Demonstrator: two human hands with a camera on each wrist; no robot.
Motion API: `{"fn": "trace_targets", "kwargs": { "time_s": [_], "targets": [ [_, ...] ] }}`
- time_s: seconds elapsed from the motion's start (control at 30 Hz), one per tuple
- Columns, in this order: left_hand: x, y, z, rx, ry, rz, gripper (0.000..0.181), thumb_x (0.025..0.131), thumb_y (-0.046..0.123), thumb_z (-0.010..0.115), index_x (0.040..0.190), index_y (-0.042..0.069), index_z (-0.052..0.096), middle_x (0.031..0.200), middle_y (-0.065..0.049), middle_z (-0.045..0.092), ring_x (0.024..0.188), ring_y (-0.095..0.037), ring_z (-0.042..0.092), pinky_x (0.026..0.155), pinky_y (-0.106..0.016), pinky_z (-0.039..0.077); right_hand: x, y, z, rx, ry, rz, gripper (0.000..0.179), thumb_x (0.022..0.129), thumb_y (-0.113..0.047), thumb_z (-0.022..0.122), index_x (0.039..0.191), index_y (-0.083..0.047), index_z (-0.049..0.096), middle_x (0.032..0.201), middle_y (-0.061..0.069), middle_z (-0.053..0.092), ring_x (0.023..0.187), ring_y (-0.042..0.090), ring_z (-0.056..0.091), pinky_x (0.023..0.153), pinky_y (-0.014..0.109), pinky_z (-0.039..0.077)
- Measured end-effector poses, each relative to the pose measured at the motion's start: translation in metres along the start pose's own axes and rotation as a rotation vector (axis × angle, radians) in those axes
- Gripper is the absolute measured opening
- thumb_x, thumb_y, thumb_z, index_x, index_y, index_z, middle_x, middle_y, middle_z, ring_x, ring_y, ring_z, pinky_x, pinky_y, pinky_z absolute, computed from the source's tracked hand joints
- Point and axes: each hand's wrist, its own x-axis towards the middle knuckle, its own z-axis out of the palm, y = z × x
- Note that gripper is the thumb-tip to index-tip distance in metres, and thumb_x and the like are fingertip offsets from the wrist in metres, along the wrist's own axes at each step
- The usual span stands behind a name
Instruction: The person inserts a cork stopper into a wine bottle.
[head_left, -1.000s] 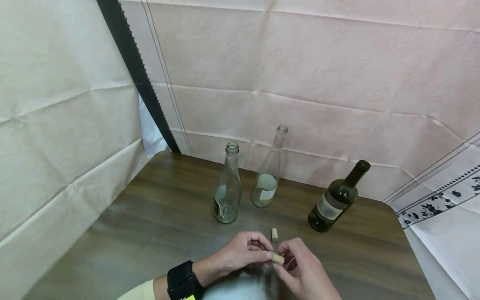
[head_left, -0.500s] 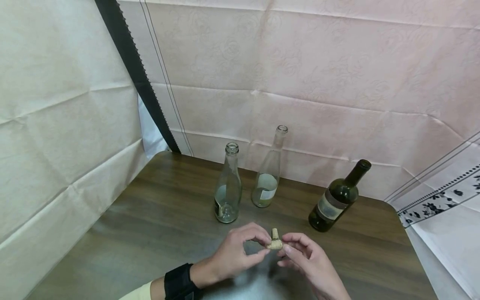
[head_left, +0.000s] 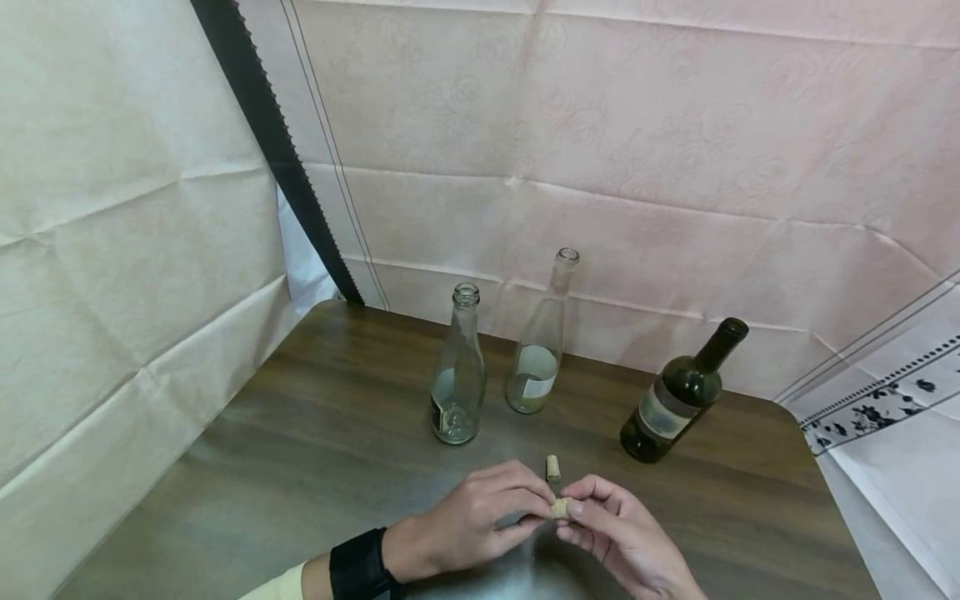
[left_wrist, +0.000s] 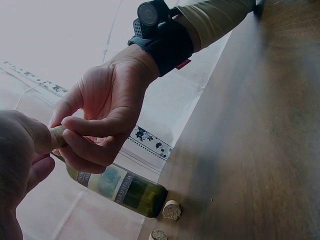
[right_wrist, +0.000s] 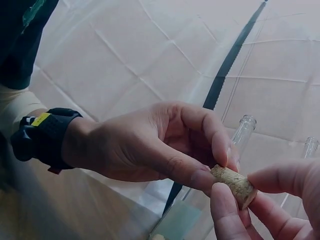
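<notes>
Both hands meet over the table around one short, pale cork (right_wrist: 233,186). My left hand (head_left: 480,517) pinches one end of it between thumb and fingers. The thumb and fingers of my right hand (head_left: 626,533) grip the other end. In the head view the fingers cover much of this cork. Just beyond the hands another cork (head_left: 552,467) stands on the tabletop. Two corks show there in the left wrist view, a nearer cork (left_wrist: 159,235) and a cork (left_wrist: 171,210) close to the dark bottle's base.
Toward the back of the wooden table (head_left: 300,433) stand a clear bottle (head_left: 457,383), another clear bottle with a pale label (head_left: 536,367) and a dark green wine bottle (head_left: 667,404). Behind them hangs a creased, pale cloth (head_left: 637,150).
The held cork was lifted a little half a second ago and is now slightly lower. My left fingers have closed in from a wider spread. The bottles stand as before.
</notes>
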Motion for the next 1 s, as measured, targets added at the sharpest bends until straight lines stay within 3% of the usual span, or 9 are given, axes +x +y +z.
{"fn": "trace_targets", "kwargs": {
  "time_s": [0.3,0.4,0.5,0.6,0.73,0.83,1.0],
  "targets": [
    [0.005,-0.001,-0.005,0.025,0.019,0.031,0.023,0.085,0.006,0.085,0.105,0.008,0.074,0.113,-0.002,0.072,0.107,-0.010,0.067,0.101,-0.017,0.054,-0.001,0.000,-0.001,-0.042,0.018,-0.012,0.032,0.108,0.004,0.042,0.121,-0.010,0.067,0.118,-0.001,0.072,0.108,0.010,0.072,0.098,0.024,0.059],
    [0.013,-0.008,-0.020,0.066,0.089,0.047,0.031,0.080,0.009,0.088,0.106,0.006,0.073,0.112,-0.005,0.072,0.105,-0.014,0.068,0.100,-0.020,0.055,-0.002,0.000,-0.001,-0.071,0.044,-0.012,0.030,0.107,0.004,0.045,0.120,-0.011,0.067,0.117,-0.001,0.072,0.107,0.010,0.072,0.098,0.025,0.059],
    [0.023,-0.022,-0.045,0.108,0.184,0.012,0.036,0.074,0.008,0.090,0.106,0.003,0.072,0.109,-0.009,0.072,0.102,-0.018,0.069,0.097,-0.023,0.058,-0.004,0.000,0.000,-0.111,0.080,-0.002,0.028,0.105,0.004,0.049,0.118,-0.012,0.068,0.116,-0.002,0.071,0.106,0.010,0.072,0.099,0.025,0.059],
    [0.030,-0.035,-0.074,0.131,0.279,-0.142,0.035,0.074,0.004,0.088,0.105,0.003,0.072,0.107,-0.012,0.073,0.100,-0.022,0.069,0.097,-0.023,0.057,-0.005,-0.001,0.000,-0.140,0.110,0.021,0.027,0.104,0.003,0.053,0.117,-0.014,0.069,0.116,-0.003,0.070,0.107,0.009,0.072,0.100,0.025,0.059],
    [0.037,-0.051,-0.106,0.169,0.367,-0.453,0.034,0.080,0.004,0.087,0.110,0.004,0.072,0.112,-0.011,0.072,0.100,-0.023,0.069,0.096,-0.022,0.056,-0.006,-0.003,-0.001,-0.173,0.135,0.056,0.026,0.104,0.002,0.055,0.117,-0.016,0.069,0.116,-0.004,0.071,0.109,0.009,0.071,0.100,0.024,0.058],
    [0.044,-0.063,-0.120,0.164,0.358,-0.647,0.043,0.083,0.012,0.088,0.121,0.007,0.068,0.118,-0.009,0.068,0.104,-0.025,0.069,0.096,-0.030,0.059,-0.006,-0.003,-0.002,-0.200,0.144,0.072,0.025,0.104,0.000,0.056,0.117,-0.017,0.069,0.116,-0.005,0.072,0.109,0.008,0.072,0.100,0.024,0.058],
    [0.057,-0.078,-0.130,0.044,0.255,-0.855,0.060,0.085,0.023,0.089,0.134,0.008,0.059,0.125,-0.009,0.065,0.115,-0.030,0.066,0.103,-0.044,0.058,-0.005,-0.001,-0.002,-0.233,0.139,0.078,0.025,0.104,-0.001,0.057,0.118,-0.018,0.070,0.116,-0.006,0.075,0.106,0.007,0.072,0.098,0.023,0.058]
  ]
}}
